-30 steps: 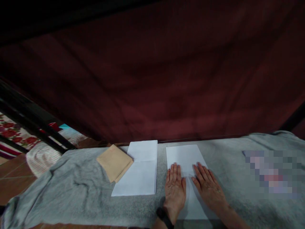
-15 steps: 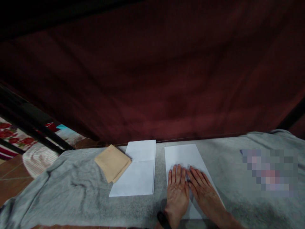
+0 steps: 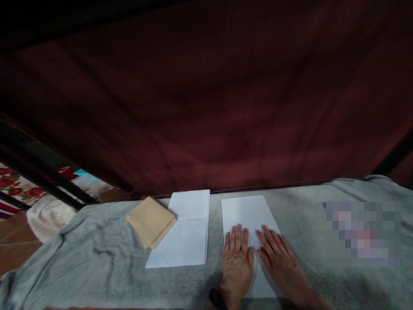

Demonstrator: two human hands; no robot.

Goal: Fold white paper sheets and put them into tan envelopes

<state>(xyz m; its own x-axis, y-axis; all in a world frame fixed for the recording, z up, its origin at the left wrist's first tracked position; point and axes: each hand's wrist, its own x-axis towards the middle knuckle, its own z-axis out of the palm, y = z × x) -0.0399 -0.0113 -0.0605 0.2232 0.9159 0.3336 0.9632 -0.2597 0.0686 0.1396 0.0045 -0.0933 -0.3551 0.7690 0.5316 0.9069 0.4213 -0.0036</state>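
A white sheet of paper point(image 3: 248, 215) lies lengthwise on the grey cloth in front of me. Both my hands press flat on its near half. My left hand point(image 3: 237, 262) lies with fingers stretched out along the sheet's left side. My right hand point(image 3: 280, 260) lies flat beside it, fingers spread and pointing up-left. Neither hand holds anything.
A second white sheet point(image 3: 185, 234), creased across its middle, lies to the left. A tan folded envelope stack point(image 3: 150, 221) overlaps its left edge. The grey cloth point(image 3: 90, 258) covers the table. A dark red curtain point(image 3: 206, 107) hangs behind. A blurred patch point(image 3: 363, 232) sits at the right.
My hands drew together on the sheet half a second ago, then slid slightly apart again. They stay flat on the paper throughout.
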